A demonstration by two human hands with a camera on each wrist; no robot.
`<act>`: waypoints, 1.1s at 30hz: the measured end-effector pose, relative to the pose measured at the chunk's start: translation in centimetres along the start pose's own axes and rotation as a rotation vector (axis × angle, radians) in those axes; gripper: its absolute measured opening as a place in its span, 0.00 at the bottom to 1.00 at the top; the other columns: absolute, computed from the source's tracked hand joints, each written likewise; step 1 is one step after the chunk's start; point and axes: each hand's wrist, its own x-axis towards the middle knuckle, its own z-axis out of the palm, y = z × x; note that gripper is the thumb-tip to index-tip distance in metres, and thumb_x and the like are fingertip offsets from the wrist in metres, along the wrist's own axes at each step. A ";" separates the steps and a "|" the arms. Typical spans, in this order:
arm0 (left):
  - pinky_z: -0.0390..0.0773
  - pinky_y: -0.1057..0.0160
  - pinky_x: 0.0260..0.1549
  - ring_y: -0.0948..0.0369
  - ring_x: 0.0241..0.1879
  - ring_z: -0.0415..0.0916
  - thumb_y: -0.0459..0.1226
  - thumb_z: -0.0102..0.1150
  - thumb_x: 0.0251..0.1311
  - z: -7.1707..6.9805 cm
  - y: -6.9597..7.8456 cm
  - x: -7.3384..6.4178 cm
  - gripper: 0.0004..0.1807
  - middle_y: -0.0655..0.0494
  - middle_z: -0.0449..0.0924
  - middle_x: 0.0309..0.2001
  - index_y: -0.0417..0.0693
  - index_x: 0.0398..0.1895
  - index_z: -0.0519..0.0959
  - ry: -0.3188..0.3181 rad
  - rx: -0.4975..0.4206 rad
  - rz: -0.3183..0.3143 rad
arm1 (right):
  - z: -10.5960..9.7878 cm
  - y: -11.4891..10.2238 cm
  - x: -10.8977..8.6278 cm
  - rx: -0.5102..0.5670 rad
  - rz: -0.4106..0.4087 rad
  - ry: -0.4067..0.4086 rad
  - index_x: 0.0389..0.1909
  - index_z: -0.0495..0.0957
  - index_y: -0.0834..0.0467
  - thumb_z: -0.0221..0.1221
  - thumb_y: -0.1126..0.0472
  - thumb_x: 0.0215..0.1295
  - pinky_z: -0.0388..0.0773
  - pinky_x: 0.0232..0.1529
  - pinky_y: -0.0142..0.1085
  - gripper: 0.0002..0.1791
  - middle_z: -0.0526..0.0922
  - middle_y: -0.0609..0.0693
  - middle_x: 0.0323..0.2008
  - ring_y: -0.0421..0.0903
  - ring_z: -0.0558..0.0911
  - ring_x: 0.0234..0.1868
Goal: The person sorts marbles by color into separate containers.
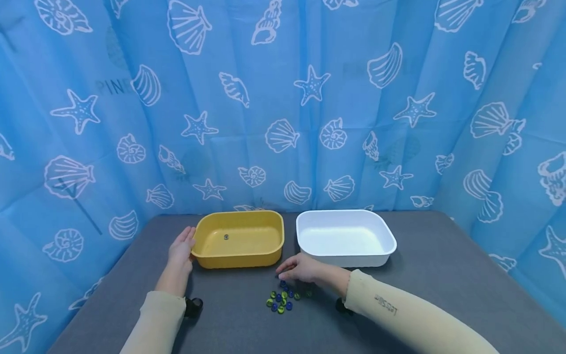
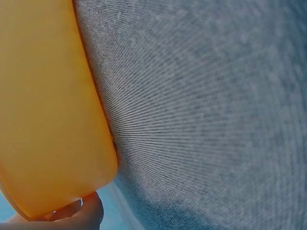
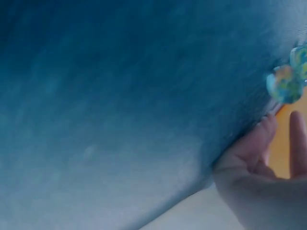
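Observation:
My left hand (image 1: 180, 248) rests against the left end of a yellow tray (image 1: 239, 261), its fingers fairly straight along the outer wall. The left wrist view has its fingertips (image 2: 92, 208) at the tray's rounded corner. A single small marble (image 1: 226, 237) lies inside that tray. My right hand (image 1: 302, 269) is low over the table, just behind a loose cluster of blue and green marbles (image 1: 283, 296). In the right wrist view, thumb and finger (image 3: 298, 143) stand apart with no marble visible between them, and two blurred marbles (image 3: 285, 85) show beyond the fingertips.
A white tray (image 1: 347, 260) stands right of the yellow one, a narrow gap between them, behind my right wrist. Dark grey cloth (image 1: 230, 314) covers the table. A blue curtain (image 1: 283, 108) with shell prints hangs behind and along both sides.

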 end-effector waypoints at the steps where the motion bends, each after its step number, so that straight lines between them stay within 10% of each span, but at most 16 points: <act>1: 0.53 0.56 0.69 0.58 0.74 0.44 0.30 0.32 0.77 0.0 0.0 0.0 0.29 0.57 0.47 0.76 0.51 0.78 0.47 0.003 -0.003 0.000 | -0.1 0.0 0.1 -0.015 -0.001 -0.014 0.45 0.85 0.57 0.62 0.61 0.66 0.75 0.47 0.43 0.10 0.84 0.47 0.39 0.42 0.78 0.39; 33: 0.53 0.58 0.69 0.60 0.74 0.44 0.30 0.33 0.76 0.2 0.1 0.0 0.29 0.57 0.47 0.76 0.52 0.77 0.46 0.011 -0.022 0.008 | -0.7 -0.2 0.9 -0.138 0.015 -0.120 0.40 0.86 0.55 0.64 0.64 0.63 0.74 0.44 0.41 0.06 0.83 0.45 0.36 0.42 0.77 0.37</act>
